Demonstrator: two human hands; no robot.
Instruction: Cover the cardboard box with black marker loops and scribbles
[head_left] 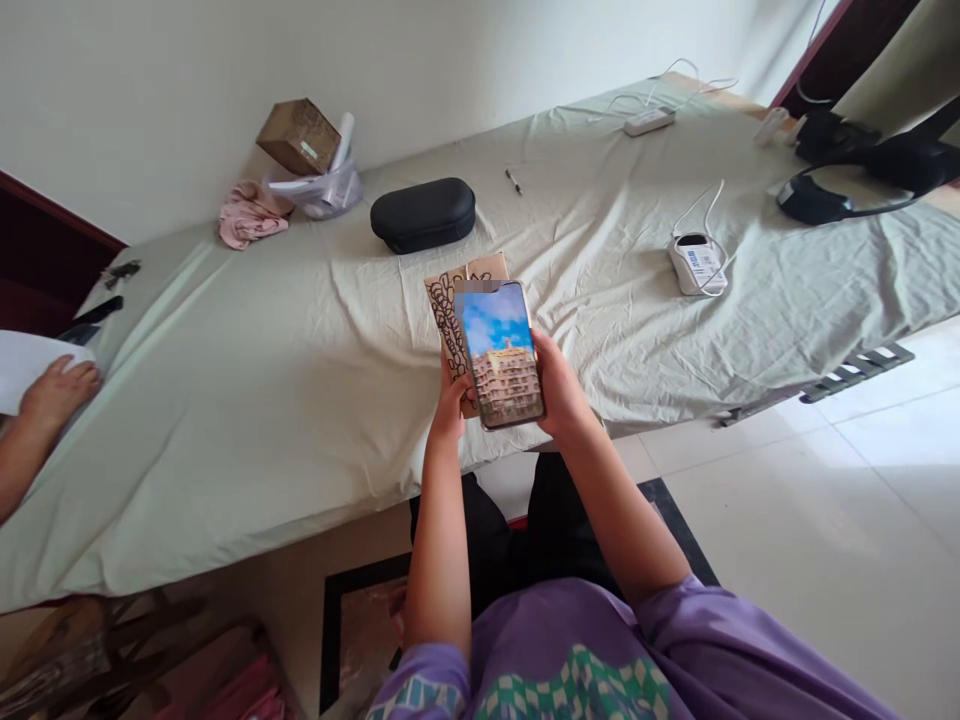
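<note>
I hold a smartphone (501, 352) upright in front of me, its lit screen showing a building under blue sky. My left hand (451, 400) grips its lower left edge, fingers closed round it. My right hand (560, 385) wraps the right edge. Directly behind the phone lies a brown cardboard piece (450, 310) with black drawn patterns, on the pale green sheet of the bed (247, 380). I cannot tell whether my left fingers also touch the cardboard.
On the bed: a black oval case (424, 213), a pen (514, 181), a white device with cable (697, 263), a power strip (649, 121), black headphones (817, 198), a pink cloth (251, 213), a bag with a box (315, 165). Another person's hand (56, 392) rests at the left edge.
</note>
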